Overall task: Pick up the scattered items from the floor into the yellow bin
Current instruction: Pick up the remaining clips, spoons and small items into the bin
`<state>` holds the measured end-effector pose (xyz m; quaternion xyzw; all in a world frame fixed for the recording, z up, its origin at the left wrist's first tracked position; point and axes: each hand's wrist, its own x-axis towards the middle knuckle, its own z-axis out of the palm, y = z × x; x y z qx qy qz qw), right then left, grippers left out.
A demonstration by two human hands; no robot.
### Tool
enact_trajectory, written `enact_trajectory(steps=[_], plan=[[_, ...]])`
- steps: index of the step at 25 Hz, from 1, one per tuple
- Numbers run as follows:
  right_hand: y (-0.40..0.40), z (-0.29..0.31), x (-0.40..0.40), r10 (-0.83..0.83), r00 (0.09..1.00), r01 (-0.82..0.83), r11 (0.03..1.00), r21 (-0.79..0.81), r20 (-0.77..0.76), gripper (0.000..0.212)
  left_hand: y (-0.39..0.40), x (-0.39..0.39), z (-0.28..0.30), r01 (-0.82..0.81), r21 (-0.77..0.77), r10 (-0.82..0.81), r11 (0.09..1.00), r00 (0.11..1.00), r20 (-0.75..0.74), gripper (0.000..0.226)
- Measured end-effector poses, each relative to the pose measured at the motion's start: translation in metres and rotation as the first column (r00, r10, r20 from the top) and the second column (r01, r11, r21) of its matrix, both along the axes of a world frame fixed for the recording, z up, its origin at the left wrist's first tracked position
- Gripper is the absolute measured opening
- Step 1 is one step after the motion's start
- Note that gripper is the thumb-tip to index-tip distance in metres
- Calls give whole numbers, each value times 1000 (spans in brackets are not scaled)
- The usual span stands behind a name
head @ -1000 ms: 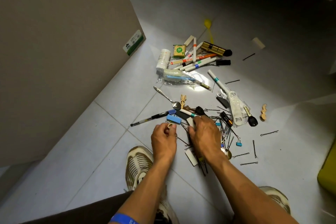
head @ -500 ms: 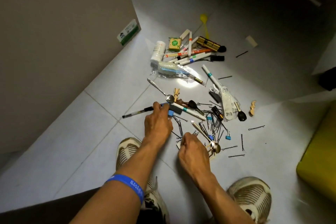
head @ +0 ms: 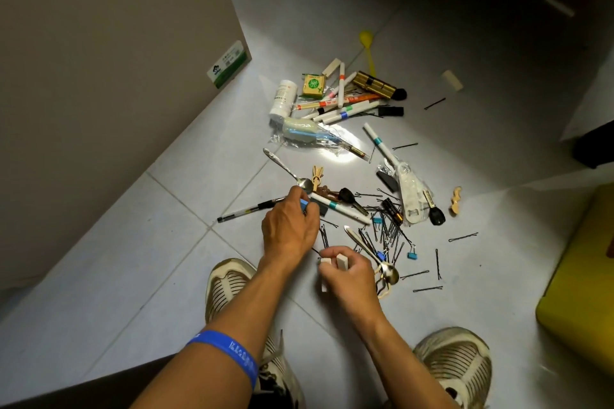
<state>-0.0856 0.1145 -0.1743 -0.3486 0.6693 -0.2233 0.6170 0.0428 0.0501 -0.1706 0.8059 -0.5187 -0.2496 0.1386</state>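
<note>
Scattered items lie on the pale tiled floor: white markers (head: 342, 109), a white bottle (head: 282, 100), a brass lock cylinder (head: 373, 85), a black pen (head: 249, 209), two spoons, keys and several black hairpins (head: 388, 236). My left hand (head: 289, 226) is down on the pile and pinches a blue binder clip (head: 304, 204). My right hand (head: 349, 279) grips two white erasers (head: 334, 264), with a spoon (head: 387, 272) beside its knuckles. The yellow bin (head: 578, 279) shows at the right edge.
A tall beige cabinet (head: 109, 76) stands at the left. My two shoes (head: 229, 289) (head: 455, 365) are planted just in front of the pile. A yellow spoon (head: 367, 43) and a loose eraser (head: 452, 80) lie farther back.
My right hand has drawn back from the pile towards me, now holding the white erasers. My left hand has reached forward to the blue clip. The view has swung right, showing more of the bin.
</note>
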Motion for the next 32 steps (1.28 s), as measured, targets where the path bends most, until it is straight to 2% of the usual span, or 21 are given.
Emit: enact_trajectory(steps=[1, 3, 4, 5, 6, 7, 8, 9, 10, 11, 12, 13, 16, 18, 19, 21, 23, 24, 26, 29, 32], plan=[[-6, 3, 0, -187, 963, 166, 979, 122, 195, 14, -3, -1, 1, -10, -14, 10, 1000, 1000, -7, 16], [-20, 8, -5, -450, 774, 323, 886, 334, 446, 18, -6, -4, 2, 42, -8, -42, 999, 999, 28, 21], [-27, 10, -9, -515, 697, 341, 850, 401, 499, 19, -6, -4, 2, 107, 18, -108, 994, 992, 71, 24], [-34, 13, -14, -529, 671, 334, 841, 425, 519, 19, -7, -3, 1, 178, 59, -183, 982, 978, 104, 28], [-41, 14, -18, -497, 702, 313, 859, 405, 511, 15, -7, -2, -1, 243, 107, -255, 964, 960, 116, 31], [-48, 14, -21, -420, 786, 282, 896, 343, 452, 11, -6, -1, -4, 287, 150, -305, 946, 945, 116, 31], [-55, 13, -23, -308, 895, 232, 940, 251, 323, 9, -6, -1, -5, 304, 179, -327, 936, 938, 113, 28], [-63, 12, -24, -178, 975, 160, 978, 135, 131, 6, -7, -1, -6, 304, 189, -328, 934, 938, 112, 25], [-72, 9, -24, -59, 993, 59, 998, -2, -100, 4, -8, -1, -7, 302, 194, -328, 933, 937, 118, 22], [-79, 7, -24, 55, 935, -109, 985, -137, -351, 7, -9, -1, -8, 306, 200, -336, 931, 932, 136, 21], [-86, 4, -24, 151, 807, -319, 925, -208, -570, 16, -9, -2, -8, 306, 208, -340, 929, 928, 154, 21], [-93, 2, -23, 216, 674, -489, 847, -207, -707, 24, -8, -2, -8, 278, 213, -313, 937, 937, 157, 25], [-103, -8, -18, 359, 398, -723, 689, -48, -845, 30, -8, -3, -7, 24, 225, -26, 974, 1000, 5, 34], [-101, -13, -13, 366, 286, -788, 615, -1, -886, 18, -7, -3, -8, -113, 261, 163, 959, 971, -176, 34], [-99, -15, -10, 370, 254, -812, 584, 11, -894, 13, -7, -2, -8, -146, 286, 232, 947, 927, -295, 32], [-97, -16, -13, 387, 273, -812, 584, 5, -881, 10, -8, -3, -7, -190, 337, 359, 922, 746, -561, 22], [-94, -15, -20, 395, 458, -731, 678, -85, -796, 11, -8, -1, -6, -210, 371, 420, 905, 590, -690, 15], [-92, -14, -26, 388, 564, -670, 732, -128, -729, 11, -8, 1, -4, -209, 376, 425, 903, 572, -702, 12], [-88, -8, -31, 374, 650, -613, 772, -167, -661, 13, -8, 2, -1, -222, 373, 432, 901, 542, -721, 7], [-116, -4, -29, 262, 667, -603, 740, -299, -698, 13, -9, 2, 2, -257, 336, 419, 906, 424, -803, 7], [-162, -7, -21, 295, 564, -735, 606, -306, -771, 17, -16, 4, 4, -294, 329, 422, 897, 354, -835, 18]])
